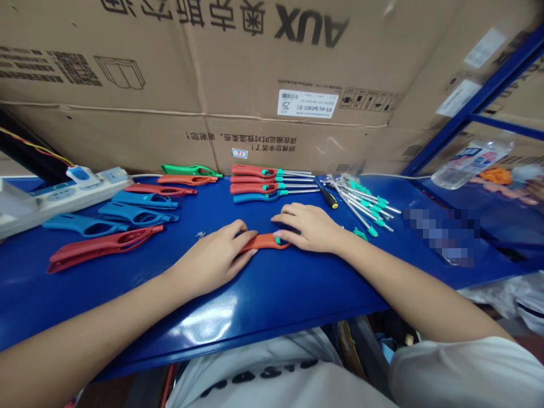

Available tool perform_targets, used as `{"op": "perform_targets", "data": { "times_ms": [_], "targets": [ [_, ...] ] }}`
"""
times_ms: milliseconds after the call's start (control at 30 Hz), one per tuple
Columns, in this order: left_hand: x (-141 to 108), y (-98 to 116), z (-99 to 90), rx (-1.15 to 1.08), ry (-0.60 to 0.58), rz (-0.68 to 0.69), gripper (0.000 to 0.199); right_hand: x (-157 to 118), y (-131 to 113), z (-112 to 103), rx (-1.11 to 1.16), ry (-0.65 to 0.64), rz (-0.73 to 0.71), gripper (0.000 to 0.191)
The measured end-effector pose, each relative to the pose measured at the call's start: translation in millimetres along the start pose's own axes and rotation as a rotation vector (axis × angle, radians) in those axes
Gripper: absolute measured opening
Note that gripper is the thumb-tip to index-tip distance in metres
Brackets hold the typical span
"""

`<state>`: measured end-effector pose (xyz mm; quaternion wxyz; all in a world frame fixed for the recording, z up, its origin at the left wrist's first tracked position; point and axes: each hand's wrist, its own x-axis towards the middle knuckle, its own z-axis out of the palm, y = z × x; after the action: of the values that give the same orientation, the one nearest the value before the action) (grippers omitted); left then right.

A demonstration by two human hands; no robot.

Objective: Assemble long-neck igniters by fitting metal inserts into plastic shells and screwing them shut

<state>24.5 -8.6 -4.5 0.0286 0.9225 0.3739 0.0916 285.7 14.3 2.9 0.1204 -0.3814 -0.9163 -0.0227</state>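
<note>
An orange long-reach lighter with a green trigger lies on the blue table between my hands. My left hand grips its handle end, fingers and thumb closed round it. At the trigger end, my right hand has its thumb on the lighter near the green part and its fingers curled over; that end is hidden beneath it. Just left of my left hand are a few small metal pins. Beyond my right hand lie a screwdriver and a pile of metal lighter tubes with green parts.
Lighters with metal tubes lie in a stack at the back. Several red, blue, orange and green lighter handles spread across the left, near a white power strip. A cardboard wall closes the back; a plastic bottle stands right.
</note>
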Motion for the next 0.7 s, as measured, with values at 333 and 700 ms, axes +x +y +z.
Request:
{"op": "perform_targets", "data": {
  "times_ms": [333,700],
  "targets": [
    [-2,0,0.7,-0.097,0.004,-0.004,0.041,-8,37,-16,-0.398,-0.110,0.825,0.049],
    [-2,-1,0.9,-0.183,-0.006,0.004,0.041,-10,57,-13,-0.262,-0.251,0.905,0.048]
  ]
}}
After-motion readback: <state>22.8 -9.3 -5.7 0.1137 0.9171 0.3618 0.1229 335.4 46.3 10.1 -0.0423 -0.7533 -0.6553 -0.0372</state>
